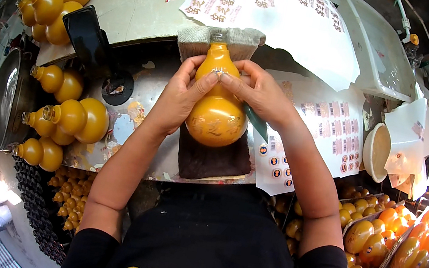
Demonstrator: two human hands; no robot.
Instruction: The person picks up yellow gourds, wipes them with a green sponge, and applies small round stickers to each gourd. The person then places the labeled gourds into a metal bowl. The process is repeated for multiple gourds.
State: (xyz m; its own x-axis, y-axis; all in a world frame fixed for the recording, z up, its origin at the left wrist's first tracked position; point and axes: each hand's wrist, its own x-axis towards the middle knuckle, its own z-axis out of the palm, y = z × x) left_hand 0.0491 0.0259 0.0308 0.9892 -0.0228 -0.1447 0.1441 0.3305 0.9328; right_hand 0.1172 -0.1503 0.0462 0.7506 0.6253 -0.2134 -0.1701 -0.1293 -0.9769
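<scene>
A glossy yellow gourd-shaped bottle (218,118) lies in front of me, its clear glass neck pointing away. Its neck end rests on a grey cloth-wrapped support (247,42), and its round base is over a dark brown cloth (213,161). Faint characters mark the lower bulb. My left hand (191,82) grips the left side, and my right hand (258,92) grips the right. Both thumbs press side by side on the upper bulb, over a small dark mark they mostly cover. A flat, pointed green tool (256,122) sticks out from under my right hand.
More yellow gourd bottles (74,117) stand at the left, near a black phone on a stand (88,40). Printed transfer sheets (310,143) lie at the right, with a larger sheet (276,18) beyond. A pale bowl (376,152) and crates of gourds (377,236) are at the right.
</scene>
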